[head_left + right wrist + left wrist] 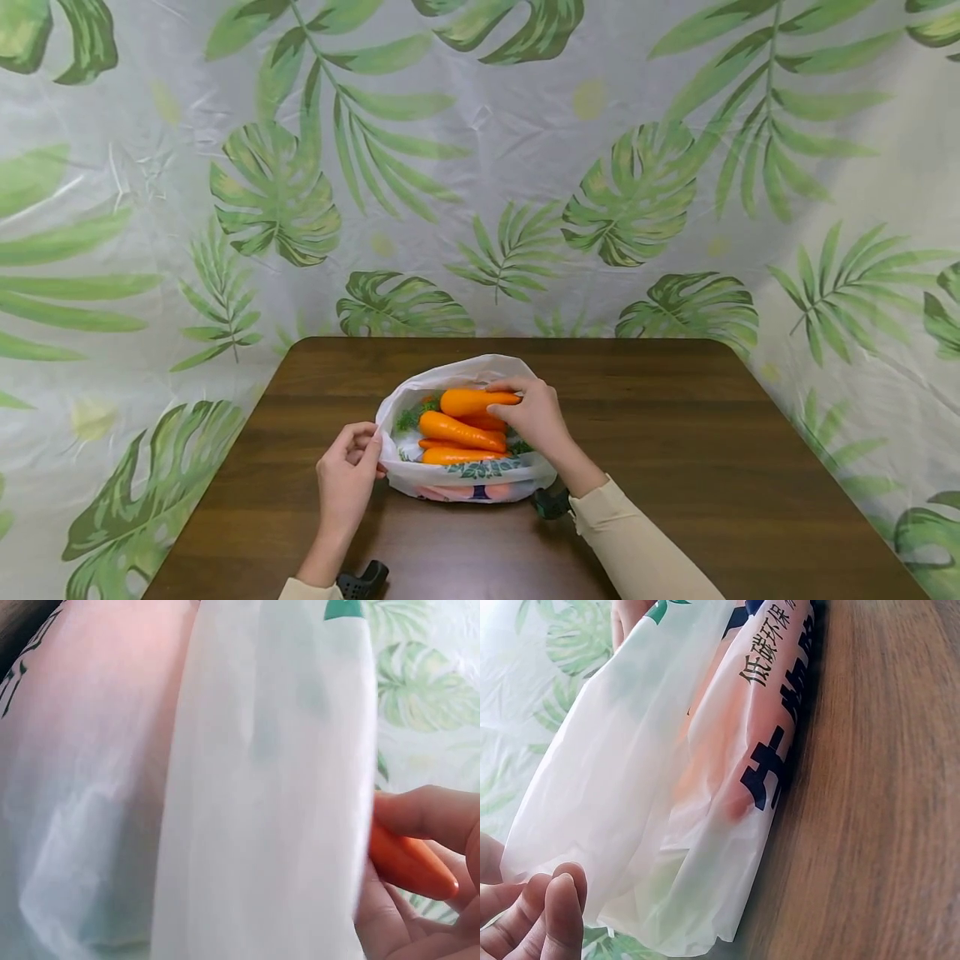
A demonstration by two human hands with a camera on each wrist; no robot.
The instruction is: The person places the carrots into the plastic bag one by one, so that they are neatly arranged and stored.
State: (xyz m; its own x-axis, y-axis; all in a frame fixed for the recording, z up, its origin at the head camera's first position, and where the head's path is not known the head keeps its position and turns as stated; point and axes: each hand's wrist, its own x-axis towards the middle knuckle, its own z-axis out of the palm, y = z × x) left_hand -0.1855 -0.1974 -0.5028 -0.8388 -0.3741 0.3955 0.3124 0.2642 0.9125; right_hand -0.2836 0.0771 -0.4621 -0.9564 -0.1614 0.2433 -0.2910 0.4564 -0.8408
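Note:
A white plastic bag [397, 475] with printed lettering lies open-mouthed on the table, with several orange carrots [461, 432] inside and some green leafy tops [410, 419] at their left ends. My left hand [347, 473] pinches the bag's left rim between thumb and fingers; the left wrist view shows these fingertips [564, 900] on the thin plastic. Over the bag's right side, my right hand [534, 421] grips the tapered end of the uppermost carrot [468, 402]. In the right wrist view that carrot [409, 862] sits between thumb and fingers, its other end hidden behind the bag wall.
The bag rests on a dark brown wooden table [675, 433] with rounded far corners. Behind it hangs a pale sheet [517, 158] printed with green leaves. Black wrist mounts [365, 579] show near both wrists.

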